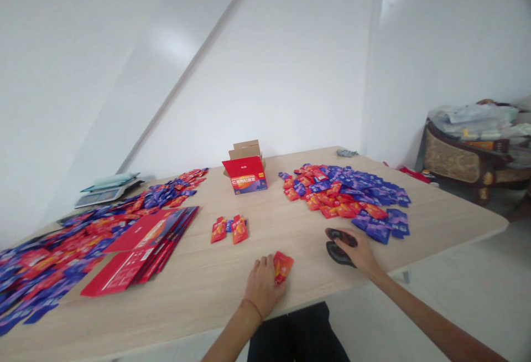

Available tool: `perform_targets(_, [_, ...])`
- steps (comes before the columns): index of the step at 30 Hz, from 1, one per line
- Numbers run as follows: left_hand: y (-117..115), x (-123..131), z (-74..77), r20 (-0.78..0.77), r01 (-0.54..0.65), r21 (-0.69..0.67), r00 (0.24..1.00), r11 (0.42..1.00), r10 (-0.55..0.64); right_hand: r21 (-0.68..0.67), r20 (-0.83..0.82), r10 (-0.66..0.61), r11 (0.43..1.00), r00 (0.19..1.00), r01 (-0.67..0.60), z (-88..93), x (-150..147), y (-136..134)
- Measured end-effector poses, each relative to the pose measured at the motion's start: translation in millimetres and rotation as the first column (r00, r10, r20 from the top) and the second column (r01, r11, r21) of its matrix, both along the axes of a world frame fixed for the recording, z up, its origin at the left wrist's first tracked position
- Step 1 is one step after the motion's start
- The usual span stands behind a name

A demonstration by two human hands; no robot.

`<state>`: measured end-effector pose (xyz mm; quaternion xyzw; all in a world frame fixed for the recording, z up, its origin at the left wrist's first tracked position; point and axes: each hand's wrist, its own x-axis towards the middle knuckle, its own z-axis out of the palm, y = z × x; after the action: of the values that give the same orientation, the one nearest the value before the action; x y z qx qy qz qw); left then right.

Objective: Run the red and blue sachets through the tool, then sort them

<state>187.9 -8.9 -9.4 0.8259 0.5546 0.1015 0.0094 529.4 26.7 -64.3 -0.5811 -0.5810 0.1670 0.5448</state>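
My left hand (264, 287) is closed on a red sachet (283, 267) at the front edge of the table, the fingers at its left side. To the right, my right hand (362, 252) grips a dark, glossy object with two rounded lobes (340, 255); its exact kind is unclear. Ahead of my left hand lie two red sachets (239, 229), with a bit of purple sachet (229, 226) between them. Beyond my right hand spreads a pile of red and purple sachets (344, 185).
An open red carton (249, 176) stands near the wall. Flattened red cartons (136, 248) are stacked at left, beside a large heap of sachets (74, 246). Packets (108, 187) lie at the back left. A patterned chair (456, 154) with plastic bags stands right of the table.
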Motion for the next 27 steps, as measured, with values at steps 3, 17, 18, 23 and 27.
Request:
perform_targets(3, [14.8,-2.1,11.9,-0.078,0.049,-0.039,0.996,0.998,-0.052,-0.008,-0.044,0.029,1.000,0.999,-0.029,-2.3,1.5,0.1])
perform_targets(17, [198.0,-50.9,54.9,-0.260,0.329,-0.294,0.876,0.897,-0.406,-0.009,-0.069,0.067,0.998,0.995,-0.067,-1.1,1.5,-1.5])
perform_targets(18, [200.6,-54.0,53.1,-0.253,0.331,-0.303,0.876,0.894,-0.410,-0.005,-0.069,0.059,0.998,0.996,-0.059,-0.3,1.0,-1.7])
perform_targets(23, [204.0,-54.5,60.0,-0.202,0.384,-0.298,0.870,0.874,-0.450,0.000,-0.086,0.045,0.999,0.995,-0.045,3.8,-2.0,-3.1])
perform_targets(27, [212.5,-13.7,74.8,-0.173,0.446,-0.238,0.855,0.863,-0.489,-0.014,-0.117,0.056,0.998,0.992,-0.058,7.0,-4.1,-5.1])
